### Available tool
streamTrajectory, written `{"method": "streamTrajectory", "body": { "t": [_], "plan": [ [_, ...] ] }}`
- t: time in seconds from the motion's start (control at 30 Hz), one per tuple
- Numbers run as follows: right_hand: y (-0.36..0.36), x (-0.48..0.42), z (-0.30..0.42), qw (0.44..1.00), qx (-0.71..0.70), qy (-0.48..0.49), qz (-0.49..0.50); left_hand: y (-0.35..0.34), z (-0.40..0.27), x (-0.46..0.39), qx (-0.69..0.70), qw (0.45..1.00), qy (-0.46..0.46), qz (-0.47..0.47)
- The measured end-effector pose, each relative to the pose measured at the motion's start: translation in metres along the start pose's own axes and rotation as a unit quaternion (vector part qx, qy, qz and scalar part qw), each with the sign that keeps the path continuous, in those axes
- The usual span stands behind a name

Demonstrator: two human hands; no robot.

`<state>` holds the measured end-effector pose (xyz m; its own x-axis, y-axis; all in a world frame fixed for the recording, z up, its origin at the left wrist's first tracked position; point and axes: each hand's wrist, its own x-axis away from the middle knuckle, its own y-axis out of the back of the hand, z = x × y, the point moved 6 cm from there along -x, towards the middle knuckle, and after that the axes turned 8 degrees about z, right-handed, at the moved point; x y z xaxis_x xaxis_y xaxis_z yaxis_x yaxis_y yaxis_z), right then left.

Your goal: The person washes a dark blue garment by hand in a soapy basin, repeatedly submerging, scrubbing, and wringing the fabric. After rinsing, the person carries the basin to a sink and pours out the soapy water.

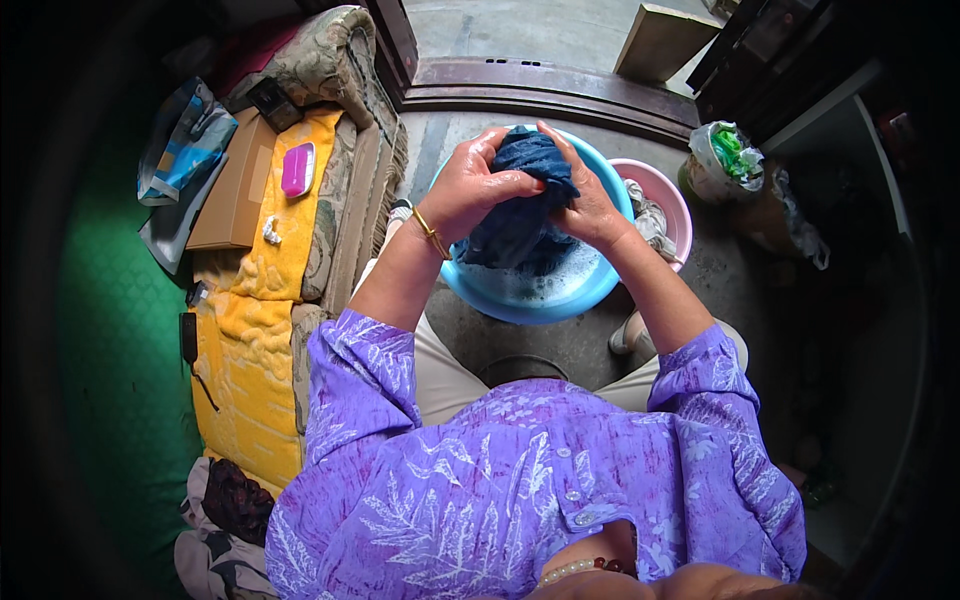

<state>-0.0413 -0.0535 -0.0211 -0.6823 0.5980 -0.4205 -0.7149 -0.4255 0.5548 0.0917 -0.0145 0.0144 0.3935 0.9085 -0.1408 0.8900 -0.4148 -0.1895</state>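
Note:
Between both hands is a bunched, wet dark-blue cloth (531,161), held up over a light-blue plastic basin (517,309). My left hand (469,180) grips it from the left, thumb across its front. On the other side my right hand (589,195) presses against it, fingers reaching up along its edge. More of the blue fabric hangs down into the basin, where soapy water (559,281) with suds shows. Both hands look wet. Whether the hanging fabric is all one piece, I cannot tell.
A pink basin (679,210) holding light-coloured cloth (651,221) stands right of the blue one. Left is a sofa with yellow towels (251,375), a cardboard box (236,187) and a pink soap box (298,170). A door sill (547,86) lies ahead; a plastic bag (726,161) stands at right.

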Motion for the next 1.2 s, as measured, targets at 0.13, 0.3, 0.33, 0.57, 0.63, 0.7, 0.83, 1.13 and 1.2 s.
{"method": "streamTrajectory", "body": {
  "t": [0.13,0.3,0.33,0.57,0.63,0.7,0.83,1.13,1.2],
  "plan": [
    [0.03,-0.02,0.015,0.995,-0.044,-0.029,-0.084,0.008,-0.018,-0.006,-0.028,0.998,-0.06,-0.017],
    [0.083,-0.052,0.062,0.992,-0.08,0.017,-0.095,0.007,-0.075,-0.015,-0.247,0.955,-0.162,-0.005],
    [0.09,-0.055,0.067,0.988,-0.122,0.006,-0.092,0.008,-0.081,-0.017,-0.247,0.951,-0.183,-0.01],
    [0.086,-0.073,0.101,0.936,-0.326,0.025,-0.134,0.006,-0.07,-0.013,-0.201,0.948,-0.24,-0.056],
    [0.084,-0.068,0.079,0.912,-0.362,0.018,-0.194,0.009,-0.031,-0.012,-0.24,0.943,-0.214,-0.088],
    [0.068,-0.06,0.056,0.875,-0.414,-0.059,-0.244,-0.004,0.011,-0.001,-0.355,0.909,-0.204,-0.081],
    [0.025,-0.044,0.036,0.839,-0.436,-0.134,-0.298,-0.031,0.07,-0.011,-0.363,0.911,-0.127,-0.146],
    [0.046,-0.039,0.018,0.874,-0.436,-0.216,-0.005,-0.027,0.081,-0.009,0.279,0.957,-0.02,-0.073],
    [0.057,-0.035,-0.027,0.909,-0.358,-0.209,-0.044,-0.031,0.095,-0.003,0.343,0.938,0.052,-0.024]
  ]
}}
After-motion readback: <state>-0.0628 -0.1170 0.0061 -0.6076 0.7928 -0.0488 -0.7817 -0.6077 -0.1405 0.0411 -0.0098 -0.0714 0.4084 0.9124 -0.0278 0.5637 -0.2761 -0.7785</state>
